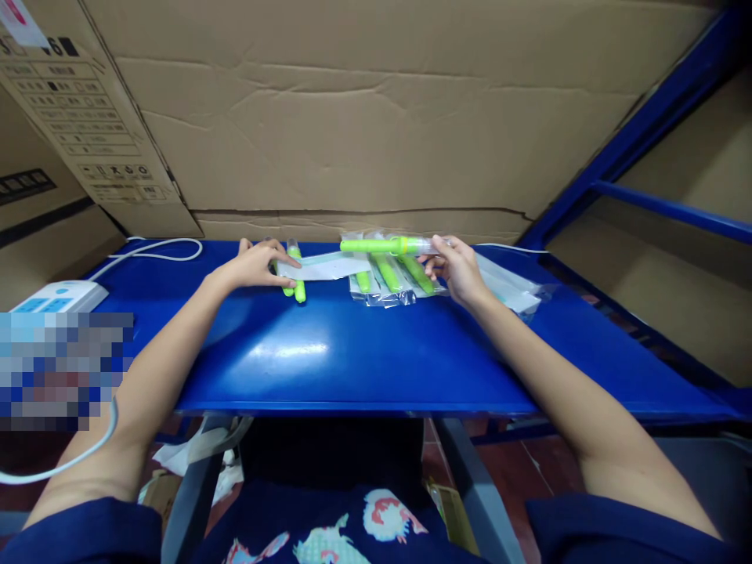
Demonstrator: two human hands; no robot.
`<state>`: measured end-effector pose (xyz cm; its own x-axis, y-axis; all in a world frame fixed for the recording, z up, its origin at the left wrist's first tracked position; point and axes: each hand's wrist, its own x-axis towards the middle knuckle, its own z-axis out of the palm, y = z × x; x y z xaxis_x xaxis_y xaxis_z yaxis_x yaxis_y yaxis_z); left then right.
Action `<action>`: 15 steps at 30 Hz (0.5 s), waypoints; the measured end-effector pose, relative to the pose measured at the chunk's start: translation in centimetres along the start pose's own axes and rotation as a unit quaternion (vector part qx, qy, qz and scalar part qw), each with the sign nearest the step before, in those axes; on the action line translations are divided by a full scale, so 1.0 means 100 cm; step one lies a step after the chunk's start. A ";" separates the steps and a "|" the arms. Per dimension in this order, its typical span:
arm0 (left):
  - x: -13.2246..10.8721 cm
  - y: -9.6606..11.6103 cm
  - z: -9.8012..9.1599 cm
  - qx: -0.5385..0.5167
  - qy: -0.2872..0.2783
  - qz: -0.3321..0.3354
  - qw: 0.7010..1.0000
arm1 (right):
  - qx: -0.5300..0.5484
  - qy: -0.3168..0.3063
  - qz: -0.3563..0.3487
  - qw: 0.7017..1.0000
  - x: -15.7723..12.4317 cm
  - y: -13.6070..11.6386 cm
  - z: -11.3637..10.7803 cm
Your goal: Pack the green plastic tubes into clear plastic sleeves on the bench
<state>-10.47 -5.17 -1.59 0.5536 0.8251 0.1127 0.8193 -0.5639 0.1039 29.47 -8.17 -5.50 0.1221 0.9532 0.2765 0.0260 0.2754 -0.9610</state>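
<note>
My left hand [258, 265] pinches the left end of a long white paper strip [332, 267] between thumb and fingers. Two bright green sticks [300, 291] lie on the table by it, partly under the strip. Held level above the table, a green stick with a clear end [381, 245] points left from my right hand [458, 270], whose fingers are closed on that clear end. Below it several similar green sticks lie side by side in clear plastic bags [388, 298]. Right of my right hand lies another clear bag with a white strip [511, 290].
The blue table [364, 360] backs onto a large cardboard sheet [376, 117]. A white power strip [62, 296] with a cable sits at the left, near a blurred-out patch. A blue metal frame [675, 207] rises at the right.
</note>
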 end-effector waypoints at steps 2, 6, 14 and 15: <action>-0.001 -0.010 -0.003 0.006 -0.026 -0.013 1.000 | -0.015 0.001 0.007 1.000 0.002 0.002 -0.003; -0.005 -0.027 -0.010 0.017 -0.060 -0.042 0.997 | -0.051 0.009 0.015 0.999 0.006 0.006 -0.008; 0.000 -0.003 0.012 0.029 0.089 -0.025 0.995 | -0.071 0.019 0.022 0.997 0.006 0.005 -0.008; 0.002 0.006 0.018 0.026 0.103 -0.002 0.994 | -0.073 0.018 0.020 0.997 0.005 0.004 -0.008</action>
<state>-9.56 -5.27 -3.30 0.5131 0.7995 0.3124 0.8304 -0.5544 0.0549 30.31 -7.64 -5.77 0.1617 0.9574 0.2393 0.1638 0.2131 -0.9632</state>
